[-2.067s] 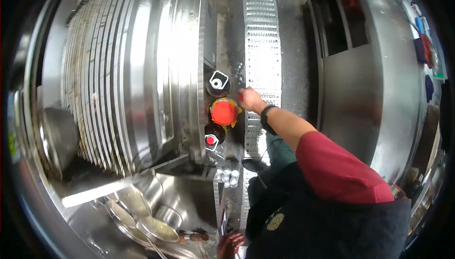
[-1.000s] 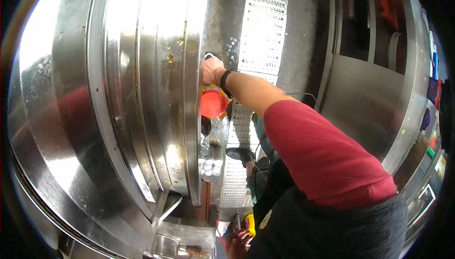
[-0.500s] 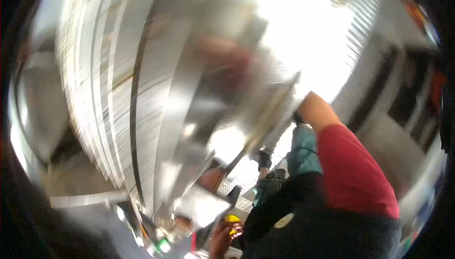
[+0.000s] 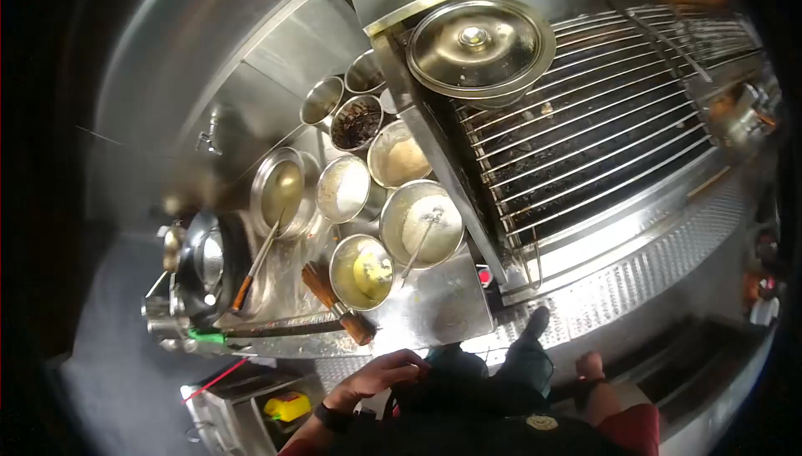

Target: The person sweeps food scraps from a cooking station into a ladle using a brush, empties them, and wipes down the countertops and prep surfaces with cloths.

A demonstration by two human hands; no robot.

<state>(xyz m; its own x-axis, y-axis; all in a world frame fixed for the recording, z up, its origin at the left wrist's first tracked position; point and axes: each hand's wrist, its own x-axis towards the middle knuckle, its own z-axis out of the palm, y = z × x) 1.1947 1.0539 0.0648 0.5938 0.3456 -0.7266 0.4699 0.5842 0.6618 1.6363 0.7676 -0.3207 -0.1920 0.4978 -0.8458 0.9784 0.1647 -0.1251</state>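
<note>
My left hand (image 4: 386,375) is in front of the steel counter's near edge, a dark band on its wrist. Its fingers are loosely bent and apart, with nothing visible in them. The nearest thing is a brush (image 4: 357,327) with a wooden handle, lying over that edge. Lower right, my right hand (image 4: 591,366) hangs beside my leg, fingers curled in and nothing showing in them. Behind the brush stand a metal bowl (image 4: 341,287) with yellow contents and a larger bowl (image 4: 455,239) holding pale contents and a spoon (image 4: 418,251).
A grill (image 4: 601,122) lies right of the counter, with a lidded oval pan (image 4: 480,51) at its back left. Several more steel containers, one with a dark sauce (image 4: 357,124), crowd the counter. A yellow bottle (image 4: 286,407) sits below, and a black pan (image 4: 200,268) at far left.
My view has swung from a blurred scene to the counter and grill. The red-sleeved arm, stretched forward before, is now lowered at my right side.
</note>
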